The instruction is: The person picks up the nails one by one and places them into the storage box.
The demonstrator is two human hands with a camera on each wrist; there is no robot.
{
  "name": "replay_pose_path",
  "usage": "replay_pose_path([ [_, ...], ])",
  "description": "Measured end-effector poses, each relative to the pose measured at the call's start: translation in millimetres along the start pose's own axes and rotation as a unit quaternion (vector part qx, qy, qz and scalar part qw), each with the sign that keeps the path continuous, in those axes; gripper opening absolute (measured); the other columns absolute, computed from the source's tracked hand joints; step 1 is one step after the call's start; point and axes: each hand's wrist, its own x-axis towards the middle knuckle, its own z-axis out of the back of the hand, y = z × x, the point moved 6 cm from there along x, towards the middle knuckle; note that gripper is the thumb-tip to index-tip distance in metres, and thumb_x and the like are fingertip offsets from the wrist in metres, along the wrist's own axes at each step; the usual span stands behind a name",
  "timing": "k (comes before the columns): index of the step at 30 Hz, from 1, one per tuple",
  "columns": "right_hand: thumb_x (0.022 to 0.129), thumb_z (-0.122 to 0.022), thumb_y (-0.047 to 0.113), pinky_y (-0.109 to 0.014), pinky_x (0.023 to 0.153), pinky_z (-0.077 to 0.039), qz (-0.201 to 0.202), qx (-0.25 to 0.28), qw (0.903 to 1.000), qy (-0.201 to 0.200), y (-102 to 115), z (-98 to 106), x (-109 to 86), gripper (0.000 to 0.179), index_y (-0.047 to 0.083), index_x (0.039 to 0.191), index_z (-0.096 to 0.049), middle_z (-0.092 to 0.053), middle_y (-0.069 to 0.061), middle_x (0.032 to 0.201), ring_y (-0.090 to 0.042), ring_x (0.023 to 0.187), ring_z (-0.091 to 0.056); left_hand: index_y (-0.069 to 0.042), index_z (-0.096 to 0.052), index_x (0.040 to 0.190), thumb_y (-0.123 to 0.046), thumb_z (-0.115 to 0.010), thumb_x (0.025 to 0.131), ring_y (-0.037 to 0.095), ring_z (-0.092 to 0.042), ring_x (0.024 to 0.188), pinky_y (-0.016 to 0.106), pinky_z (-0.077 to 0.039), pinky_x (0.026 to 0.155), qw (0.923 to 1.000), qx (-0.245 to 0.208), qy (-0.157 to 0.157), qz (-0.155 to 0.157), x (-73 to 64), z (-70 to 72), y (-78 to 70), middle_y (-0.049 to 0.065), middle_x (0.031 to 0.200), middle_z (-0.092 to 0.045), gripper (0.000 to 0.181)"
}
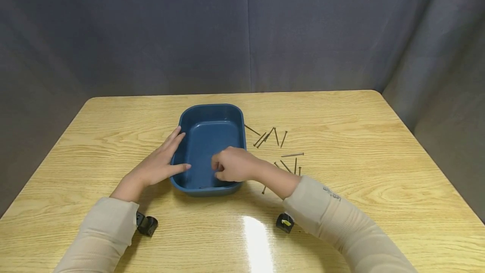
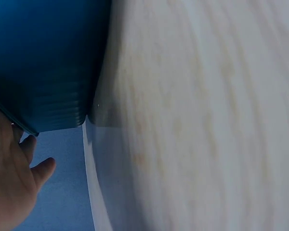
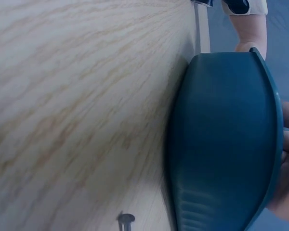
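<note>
Head view: blue rectangular plastic bin (image 1: 214, 132) on wood-grain counter (image 1: 341, 138). Left hand (image 1: 157, 165) at bin's left rim, fingers straight and spread apart, thumb reaching over the rim. Right hand (image 1: 235, 164) over the bin's right half, fingers curled inward above the bin floor; can't tell if anything is pinched. Thin dark nail (image 1: 206, 187) lies inside along the near wall, below and left of the right fingers, apart from them. Loose nails (image 1: 292, 155) scattered on the counter right of the bin, some beside and partly behind the right forearm, none at the left fingers. Grey curtain (image 1: 170, 33) behind.

Left wrist view: bin's outer wall upper left, left hand at the rim, digits apart, some hidden by the bin.

Right wrist view: bin's side wall, right fingers bent just past the rim, tips partly hidden; grip can't be told. One nail head on the counter at bottom edge, outside the bin, well apart from the fingers.
</note>
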Motion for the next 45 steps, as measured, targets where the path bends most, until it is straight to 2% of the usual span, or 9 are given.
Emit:
replay_pose_path([
  [8, 0.080, -0.058, 0.015, -0.021, 0.065, -0.043, 0.033, 0.028, 0.9982, -0.042, 0.6, 8.3, -5.0, 0.012, 0.007, 0.088, -0.063, -0.062, 0.001, 0.080, -0.008, 0.075, -0.057, -0.008, -0.005, 0.139, -0.042, -0.055, 0.080, 0.026, -0.002, 0.129, 0.054, -0.019, 0.094, 1.0000, -0.003, 0.006, 0.006, -0.2, 0.1, 0.1, -0.002, 0.143, 0.012, 0.085],
  [21, 0.080, -0.058, 0.013, -0.019, 0.064, -0.043, 0.035, 0.050, 0.9957, -0.070, -6.6, 16.4, -17.4, 0.012, 0.005, 0.088, -0.063, -0.062, 0.001, 0.080, -0.007, 0.073, -0.057, -0.009, -0.005, 0.140, -0.043, -0.054, 0.080, 0.027, -0.002, 0.129, 0.055, -0.018, 0.094, 0.9999, -0.007, 0.007, 0.009, -0.5, -0.5, 1.2, -0.002, 0.143, 0.012, 0.084],
  [36, 0.079, -0.059, 0.011, -0.018, 0.061, -0.042, 0.033, 0.101, 0.9899, -0.094, -16.7, 21.7, -32.5, 0.012, 0.003, 0.087, -0.063, -0.061, 0.000, 0.078, -0.005, 0.067, -0.054, -0.008, -0.005, 0.139, -0.042, -0.054, 0.081, 0.026, -0.001, 0.129, 0.054, -0.017, 0.094, 0.9999, -0.012, 0.009, 0.000, 0.5, -1.7, 1.2, -0.002, 0.143, 0.013, 0.083],
  [45, 0.078, -0.059, 0.010, -0.020, 0.062, -0.043, 0.025, 0.099, 0.9890, -0.107, -22.5, 27.8, -43.7, 0.013, 0.003, 0.088, -0.062, -0.061, 0.001, 0.079, -0.006, 0.069, -0.055, -0.009, -0.005, 0.139, -0.043, -0.054, 0.081, 0.028, -0.004, 0.129, 0.055, -0.018, 0.093, 0.9999, -0.010, 0.006, -0.002, -0.4, 0.2, -0.4, -0.002, 0.143, 0.012, 0.083],
])
